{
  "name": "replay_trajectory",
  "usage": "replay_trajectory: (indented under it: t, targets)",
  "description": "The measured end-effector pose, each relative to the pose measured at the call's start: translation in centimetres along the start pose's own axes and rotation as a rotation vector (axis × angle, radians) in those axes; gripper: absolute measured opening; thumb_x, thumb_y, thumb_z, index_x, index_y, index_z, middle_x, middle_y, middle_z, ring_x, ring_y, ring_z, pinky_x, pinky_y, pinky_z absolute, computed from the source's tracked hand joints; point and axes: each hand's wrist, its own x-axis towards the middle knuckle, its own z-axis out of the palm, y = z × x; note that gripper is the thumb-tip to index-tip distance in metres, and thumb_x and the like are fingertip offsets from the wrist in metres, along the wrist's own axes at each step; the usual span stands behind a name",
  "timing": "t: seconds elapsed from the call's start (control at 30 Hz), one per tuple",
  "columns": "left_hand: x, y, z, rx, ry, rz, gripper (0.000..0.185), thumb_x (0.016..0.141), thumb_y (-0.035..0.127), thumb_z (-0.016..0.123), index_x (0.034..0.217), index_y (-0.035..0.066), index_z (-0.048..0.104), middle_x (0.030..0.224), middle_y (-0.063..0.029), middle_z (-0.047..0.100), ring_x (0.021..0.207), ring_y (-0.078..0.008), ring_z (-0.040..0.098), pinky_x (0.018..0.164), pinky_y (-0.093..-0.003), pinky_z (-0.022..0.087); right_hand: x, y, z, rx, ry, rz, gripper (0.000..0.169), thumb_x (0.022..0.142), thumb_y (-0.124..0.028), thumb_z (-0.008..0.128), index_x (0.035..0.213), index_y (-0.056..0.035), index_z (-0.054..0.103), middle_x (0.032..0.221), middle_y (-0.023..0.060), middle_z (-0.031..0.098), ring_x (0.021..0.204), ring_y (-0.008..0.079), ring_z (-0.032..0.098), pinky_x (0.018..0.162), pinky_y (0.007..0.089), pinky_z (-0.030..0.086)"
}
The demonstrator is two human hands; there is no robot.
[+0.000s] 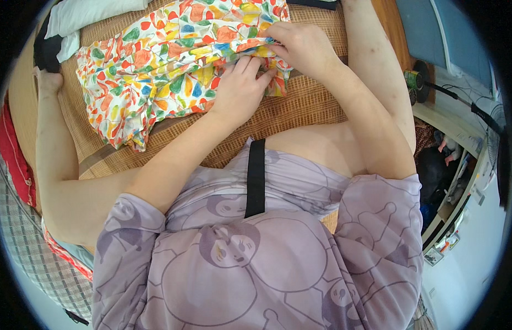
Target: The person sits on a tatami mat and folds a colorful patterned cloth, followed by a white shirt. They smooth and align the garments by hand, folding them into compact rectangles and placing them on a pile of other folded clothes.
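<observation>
A garment of thin white fabric [157,78], printed in red, green, yellow, orange and blue, lies spread before me between my legs. Its left edge looks gathered, and a long fold runs across its middle. At the garment's right end, my right hand [307,49] pinches the raised edge of that fold between thumb and fingers. My left hand [241,90] is just below, its fingers tucked into the fabric under the fold and its thumb pointing right. The fingertips of the left hand are partly hidden by the cloth.
The garment rests on a brown woven mat [318,103]. White folded cloth [95,16] and a black cloth [47,49] lie at the far left. A red cloth [16,156] is along the left edge. On the right stand an open-fronted shelf [450,206] with clutter and a fan [495,123].
</observation>
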Motion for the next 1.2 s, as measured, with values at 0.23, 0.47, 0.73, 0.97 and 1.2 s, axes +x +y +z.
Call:
replay_trajectory:
  t: [0.23, 0.47, 0.73, 0.97, 1.2]
  targets:
    - [-0.2, 0.3, 0.1, -0.206, 0.012, -0.016, 0.019, 0.065, 0.009, 0.070, 0.083, 0.008, 0.065, 0.091, -0.0025, 0.058, 0.089, -0.0215, 0.057, 0.072, -0.0343, 0.048, -0.2, -0.5, -0.5, -0.043, 0.035, -0.022, 0.015, 0.075, -0.019, 0.064, 0.084, -0.0094, 0.057, 0.077, 0.0014, 0.060, 0.071, 0.0221, 0.063, 0.056, 0.0347, 0.050]
    - [-0.5, 2.4, -0.7, -0.384, 0.096, -0.266, 0.013, 0.068, 0.004, 0.066, 0.079, 0.005, 0.059, 0.083, -0.0064, 0.058, 0.085, -0.0259, 0.058, 0.071, -0.0369, 0.049, -2.8, -0.6, 0.8, 0.069, -0.234, -0.135, 0.025, 0.069, -0.012, 0.069, 0.092, -0.0091, 0.060, 0.080, 0.0049, 0.059, 0.073, 0.0241, 0.061, 0.058, 0.0348, 0.049]
    - [-0.3, 1.1, -1.1, -0.322, 0.096, -0.288, 0.016, 0.067, 0.006, 0.071, 0.080, 0.004, 0.062, 0.078, -0.0080, 0.061, 0.074, -0.0262, 0.060, 0.066, -0.0351, 0.049, -2.7, -1.5, 1.4, 0.302, -0.081, -0.007, 0.025, 0.069, -0.009, 0.066, 0.093, -0.0059, 0.058, 0.091, 0.0090, 0.061, 0.084, 0.0288, 0.060, 0.065, 0.0370, 0.050]
    - [-0.3, 0.5, -4.1, -0.369, 0.165, -0.231, 0.031, 0.063, 0.013, 0.077, 0.087, 0.005, 0.059, 0.090, -0.0060, 0.060, 0.085, -0.0246, 0.058, 0.072, -0.0339, 0.048, -2.8, -2.8, 0.7, 0.342, -0.329, 0.196, 0.032, 0.067, -0.007, 0.064, 0.099, -0.0062, 0.061, 0.090, 0.0134, 0.062, 0.084, 0.0322, 0.060, 0.070, 0.0387, 0.049]
    - [-8.6, -8.7, -12.4, 0.185, -0.036, -0.222, 0.035, 0.067, 0.008, 0.072, 0.096, 0.005, 0.052, 0.105, -0.0124, 0.054, 0.097, -0.0307, 0.054, 0.079, -0.0374, 0.046, -2.1, -3.1, -1.3, 0.149, -0.297, 0.248, 0.020, 0.069, -0.007, 0.061, 0.088, -0.0094, 0.068, 0.082, 0.0123, 0.065, 0.077, 0.0307, 0.062, 0.069, 0.0403, 0.050]
